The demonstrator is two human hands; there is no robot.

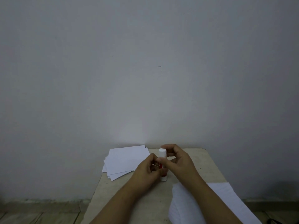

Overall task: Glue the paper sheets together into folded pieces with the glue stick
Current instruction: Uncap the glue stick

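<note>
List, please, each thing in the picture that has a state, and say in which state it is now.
glue stick: upright, cap on, held by both hands
left hand: grips the stick's lower body
right hand: fingers curled round the upper part
paper stack: loose, fanned, flat on the table
paper sheets: at the near right, partly under the right forearm

A small beige tabletop stands against the grey wall. At its far left lies a loose pile of white paper sheets, slightly fanned, with some edges passing over the left border. At its near right lies a second stack of white sheets, reaching past the right edge
</note>
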